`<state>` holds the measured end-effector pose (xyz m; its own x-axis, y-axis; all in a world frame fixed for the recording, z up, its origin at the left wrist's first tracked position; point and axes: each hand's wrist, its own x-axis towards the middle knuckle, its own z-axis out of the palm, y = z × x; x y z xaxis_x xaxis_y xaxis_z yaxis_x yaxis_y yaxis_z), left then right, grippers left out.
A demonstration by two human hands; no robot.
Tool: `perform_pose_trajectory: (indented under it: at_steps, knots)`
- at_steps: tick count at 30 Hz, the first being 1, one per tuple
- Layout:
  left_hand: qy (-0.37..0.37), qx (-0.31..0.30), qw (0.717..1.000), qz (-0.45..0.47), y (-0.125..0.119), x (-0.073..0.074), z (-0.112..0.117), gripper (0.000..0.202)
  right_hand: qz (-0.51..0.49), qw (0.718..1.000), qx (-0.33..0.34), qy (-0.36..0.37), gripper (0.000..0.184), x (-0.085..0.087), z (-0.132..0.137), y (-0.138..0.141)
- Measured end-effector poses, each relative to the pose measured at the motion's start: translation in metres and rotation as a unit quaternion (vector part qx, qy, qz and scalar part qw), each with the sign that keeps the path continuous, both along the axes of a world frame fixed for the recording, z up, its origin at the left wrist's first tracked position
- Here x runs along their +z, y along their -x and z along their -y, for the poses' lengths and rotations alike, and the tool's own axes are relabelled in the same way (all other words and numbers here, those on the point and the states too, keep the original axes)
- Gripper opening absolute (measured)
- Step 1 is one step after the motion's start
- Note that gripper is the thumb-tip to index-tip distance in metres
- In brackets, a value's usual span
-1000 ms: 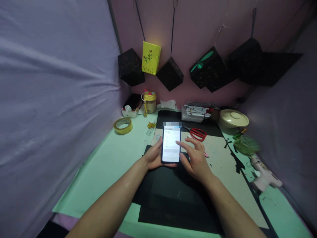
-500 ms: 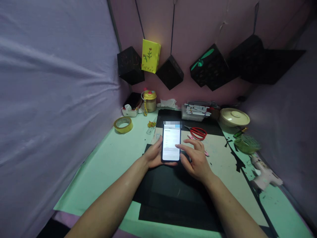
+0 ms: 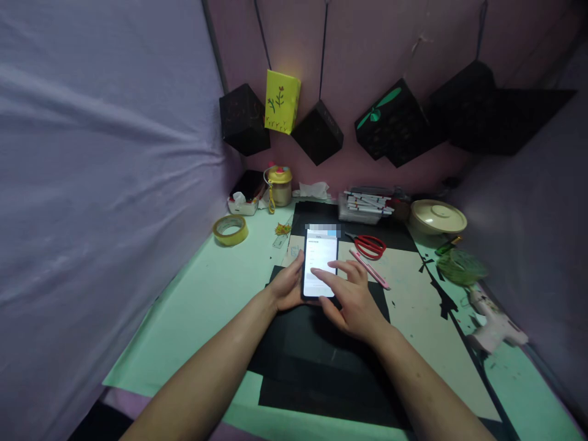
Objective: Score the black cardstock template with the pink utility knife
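My left hand point(image 3: 288, 286) grips a smartphone point(image 3: 320, 260) by its left edge and bottom, holding it upright over the black paper sheets point(image 3: 316, 361) on the table. The lit screen shows a white page with faint lines of text. My right hand point(image 3: 350, 298) is over the lower part of the screen, with the index finger stretched out onto the glass and the other fingers loosely spread. A pink utility knife point(image 3: 370, 269) lies just right of that hand, and red scissors point(image 3: 369, 245) lie beyond it.
On the pale green table point(image 3: 206, 300) are a yellow tape roll point(image 3: 230, 229), a yellow jar point(image 3: 279, 184), a box of markers point(image 3: 366, 205), a cream lidded bowl point(image 3: 438, 217), a green coil point(image 3: 460, 268) and a pink glue gun point(image 3: 493, 324). Black and yellow paper boxes point(image 3: 281, 100) hang above.
My right index finger has slid left onto the phone's screen. The pink utility knife, partly hidden before, now shows beside the hand. My left hand keeps its hold.
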<state>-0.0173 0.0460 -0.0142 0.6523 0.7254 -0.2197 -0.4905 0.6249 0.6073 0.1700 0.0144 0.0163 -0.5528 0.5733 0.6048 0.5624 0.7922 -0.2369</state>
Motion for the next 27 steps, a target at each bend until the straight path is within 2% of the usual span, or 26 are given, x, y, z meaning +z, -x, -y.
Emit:
perform_pose_trajectory:
  at_steps: [7,12,21,27]
  knots:
    - [0.001,-0.021,1.0,-0.008,0.002,0.002,0.001,0.069,-0.062,0.993,-0.097,-0.035,0.037,-0.005,-0.005,-0.011]
    - [0.001,-0.03,0.999,-0.013,0.003,0.001,0.001,0.069,-0.056,0.992,-0.103,-0.038,0.035,-0.007,-0.008,-0.013]
    - [0.006,-0.039,0.999,-0.021,0.003,0.003,0.002,0.07,-0.057,0.986,-0.153,-0.024,0.042,-0.011,-0.011,-0.012]
    - [0.003,-0.037,0.999,-0.023,0.002,0.003,0.002,0.07,-0.069,0.986,-0.147,-0.024,0.042,-0.009,-0.009,-0.013]
